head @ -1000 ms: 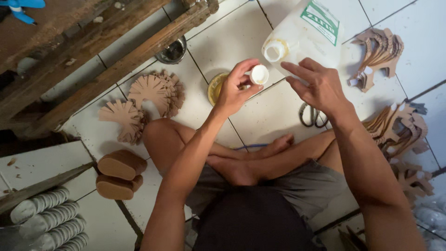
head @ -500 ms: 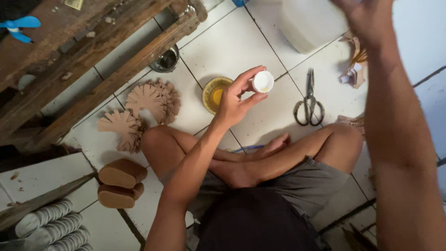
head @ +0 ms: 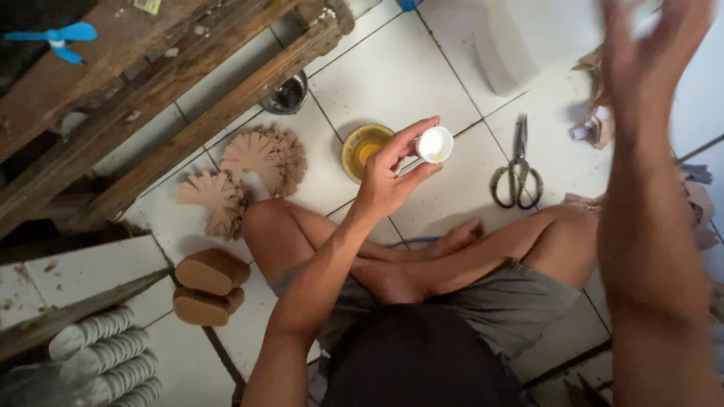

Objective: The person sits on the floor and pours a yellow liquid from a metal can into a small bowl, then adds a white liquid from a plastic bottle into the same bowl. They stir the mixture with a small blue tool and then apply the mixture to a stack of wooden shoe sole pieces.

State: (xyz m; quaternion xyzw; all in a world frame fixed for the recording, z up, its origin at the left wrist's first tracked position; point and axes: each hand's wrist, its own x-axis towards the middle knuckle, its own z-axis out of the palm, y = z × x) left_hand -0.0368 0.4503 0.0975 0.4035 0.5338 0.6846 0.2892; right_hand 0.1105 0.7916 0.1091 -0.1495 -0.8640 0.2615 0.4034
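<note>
The right hand [head: 652, 53] is smeared by motion blur; its fingertips run off the top edge, so whether it holds anything cannot be told. Behind its forearm, the pale cut-out pieces [head: 596, 124] at the far right are partly covered and too soft to make out. The big white container [head: 520, 45] at the far side is cut off by the top edge. A metal bowl [head: 286, 94] sits half hidden under the wooden pallet [head: 173, 90]. The left hand [head: 388, 181] covers part of the small white cap [head: 435, 143]. Near left, the rolled grey stacks [head: 98, 354] run out of the bottom edge, dim and unclear.
</note>
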